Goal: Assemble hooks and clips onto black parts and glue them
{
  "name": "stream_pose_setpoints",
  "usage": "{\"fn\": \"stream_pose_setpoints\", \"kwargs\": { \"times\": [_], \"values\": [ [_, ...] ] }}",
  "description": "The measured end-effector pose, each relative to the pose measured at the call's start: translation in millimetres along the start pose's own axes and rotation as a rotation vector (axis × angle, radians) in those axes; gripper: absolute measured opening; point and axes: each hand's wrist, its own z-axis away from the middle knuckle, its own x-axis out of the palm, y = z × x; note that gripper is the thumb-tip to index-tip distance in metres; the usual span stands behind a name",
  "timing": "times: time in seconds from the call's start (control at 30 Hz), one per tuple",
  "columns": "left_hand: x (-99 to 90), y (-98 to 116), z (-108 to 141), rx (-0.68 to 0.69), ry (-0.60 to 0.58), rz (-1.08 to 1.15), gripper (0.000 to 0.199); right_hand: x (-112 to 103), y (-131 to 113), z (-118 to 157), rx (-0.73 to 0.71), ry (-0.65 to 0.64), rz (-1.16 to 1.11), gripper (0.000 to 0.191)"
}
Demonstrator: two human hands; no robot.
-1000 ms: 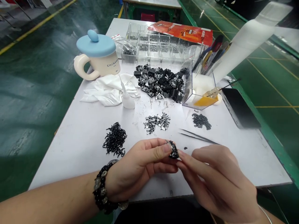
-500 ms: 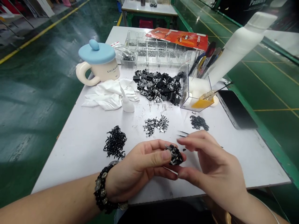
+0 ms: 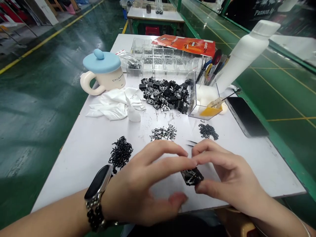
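Observation:
My right hand (image 3: pixel 225 174) pinches a small black-and-silver mechanical part (image 3: pixel 192 176) between thumb and fingers, above the front of the table. Over the part's upper side reaches my left hand (image 3: pixel 150 177), its thumb and fingers spread apart. The left forefinger's tip meets my right fingertips, and whether it touches the part I cannot tell. Thin dark tweezer-like tips (image 3: pixel 191 143) show beyond my right hand; the rest of that tool is hidden. Behind my left hand lies a heap of small silvery pieces (image 3: pixel 164 132). A pile of black curved pieces (image 3: pixel 120 151) sits nearer the left wrist.
Further back are a heap of similar black parts (image 3: pixel 165 93), a clear tool box (image 3: pixel 206 112), a white bottle (image 3: pixel 247 54) and a phone (image 3: pixel 248 115). A lidded mug (image 3: pixel 111 80), white cloth (image 3: pixel 108 103) and dropper bottle (image 3: pixel 133 114) stand left. Small black rings (image 3: pixel 208 131) lie right.
The part has passed from my left hand into my right. My left hand has let go, turned over and spread its fingers; the part sits slightly lower and further right.

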Motion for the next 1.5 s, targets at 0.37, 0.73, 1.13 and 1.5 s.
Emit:
{"fn": "stream_pose_setpoints", "kwargs": {
  "times": [0.37,0.73,1.13,1.5],
  "values": [
    [1.6,3.8,0.2,0.158,-0.068,-0.344,0.022,7.4,-2.3,-3.5,0.109,-0.124,-0.132,0.021],
    [2.9,4.0,0.3,-0.096,-0.017,-0.275,0.014,-20.6,-0.5,-51.0,0.137,-0.028,0.091,0.023],
    [7.0,-0.6,-4.4,-0.626,0.042,0.192,0.009,38.3,20.3,-134.2,0.051,-0.047,0.394,0.063],
    [6.8,-0.2,-4.4,-0.861,0.027,0.413,0.020,57.7,25.7,-145.9,-0.023,-0.053,0.438,0.029]
  ]
}}
